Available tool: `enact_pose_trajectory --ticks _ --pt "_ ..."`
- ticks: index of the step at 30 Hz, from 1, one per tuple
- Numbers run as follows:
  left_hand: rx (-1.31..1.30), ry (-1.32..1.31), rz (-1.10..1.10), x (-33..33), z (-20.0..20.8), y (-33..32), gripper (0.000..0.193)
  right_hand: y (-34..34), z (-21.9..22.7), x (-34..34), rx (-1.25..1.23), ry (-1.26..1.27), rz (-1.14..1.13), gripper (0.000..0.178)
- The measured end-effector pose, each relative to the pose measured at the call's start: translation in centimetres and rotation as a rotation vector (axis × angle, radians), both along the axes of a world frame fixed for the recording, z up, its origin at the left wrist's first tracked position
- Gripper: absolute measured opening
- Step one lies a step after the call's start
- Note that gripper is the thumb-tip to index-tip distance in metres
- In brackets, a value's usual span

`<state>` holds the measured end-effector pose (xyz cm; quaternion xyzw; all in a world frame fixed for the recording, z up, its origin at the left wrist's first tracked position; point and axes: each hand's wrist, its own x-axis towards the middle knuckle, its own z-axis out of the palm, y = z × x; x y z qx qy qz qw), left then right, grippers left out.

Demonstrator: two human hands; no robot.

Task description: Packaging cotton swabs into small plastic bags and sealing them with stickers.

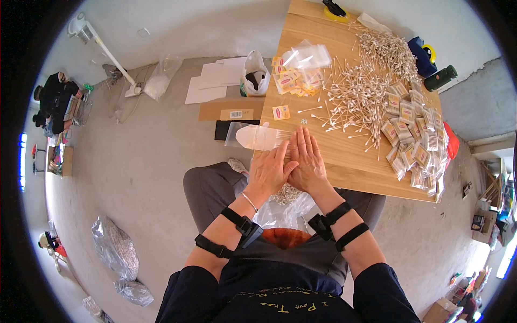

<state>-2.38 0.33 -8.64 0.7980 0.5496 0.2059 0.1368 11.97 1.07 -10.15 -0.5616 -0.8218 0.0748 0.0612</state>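
Both my hands are at the near left edge of the wooden table [355, 180], thumbs touching. My left hand [266, 172] lies with its fingers stretched forward over the edge. Flat beside it, my right hand [307, 159] has straight fingers held close together. Just ahead of my fingertips, a row of cotton swabs [282, 134] lies side by side, its near part hidden under my hands. The row's left end meets a white, round-ended sleeve [256, 138] with a clear plastic bag [232, 134] around it. A small orange-and-white card [281, 112] lies beyond.
Loose cotton swabs [358, 91] form a large pile across the table. Packed swab bags [414, 132] are heaped at the right. Printed cards [296, 81] and clear bags [309, 56] lie at the far left. A plastic bag with swabs [288, 202] is below my hands.
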Motion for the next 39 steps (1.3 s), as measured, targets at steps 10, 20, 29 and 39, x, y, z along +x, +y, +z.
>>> enact_pose_trajectory --ticks 10,20,29,39 --pt "0.012 0.013 0.023 0.3 0.2 0.6 0.049 0.0 -0.1 0.0 0.025 0.005 -0.001 0.074" --pt "-0.205 0.070 -0.017 0.0 1.2 1.6 0.056 -0.1 0.3 0.3 0.045 0.048 0.012 0.081" --pt "-0.192 0.066 -0.008 0.1 0.5 2.2 0.054 -0.2 0.8 0.4 0.012 0.046 0.032 0.091" --pt "-0.340 0.088 0.002 -0.1 2.2 2.6 0.047 -0.8 0.4 0.2 0.008 0.121 0.026 0.087"
